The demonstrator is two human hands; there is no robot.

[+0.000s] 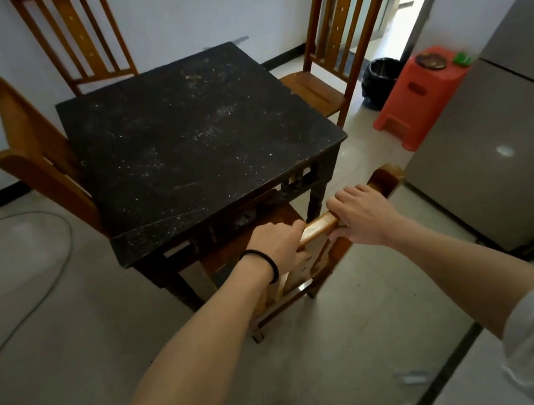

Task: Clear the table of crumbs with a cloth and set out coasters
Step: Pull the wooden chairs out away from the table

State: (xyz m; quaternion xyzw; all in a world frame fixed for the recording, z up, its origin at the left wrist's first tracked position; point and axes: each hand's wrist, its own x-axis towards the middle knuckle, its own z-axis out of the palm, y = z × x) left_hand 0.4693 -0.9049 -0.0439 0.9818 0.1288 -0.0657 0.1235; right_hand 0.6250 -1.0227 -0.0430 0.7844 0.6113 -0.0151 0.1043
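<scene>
At the near edge of the surface (200,136), both hands sit on the top rail of one wooden chair (318,229): left hand (279,245) has fingers curled over the rail at its left part, right hand (361,216) wraps the rail further right, thumb underneath. Black hair band (268,264) on the left wrist. Chair count: four, all same orange-brown slatted type: near chair tucked under the near edge, left chair (32,147) against the left edge, far chair (78,39) behind the far left corner by the wall, right chair (338,39) off the far right corner. Surface: one, square, black, dark carved frame and legs. Top is speckled all over with pale crumbs (212,127) and dust, denser patches toward the far edge and middle; a thin pale line runs across the near left corner. No count possible on the crumbs, too fine. Off the surface, on the floor to the right: one red plastic stool (416,96) with a dark round thing and something green on its top, one black-lined bin (379,81) just behind it, one grey fridge (508,131) at the right edge of view. One cable (27,279) curves over the floor on the left. Light sleeves pushed up on both forearms; two light shoes at the bottom edge.
</scene>
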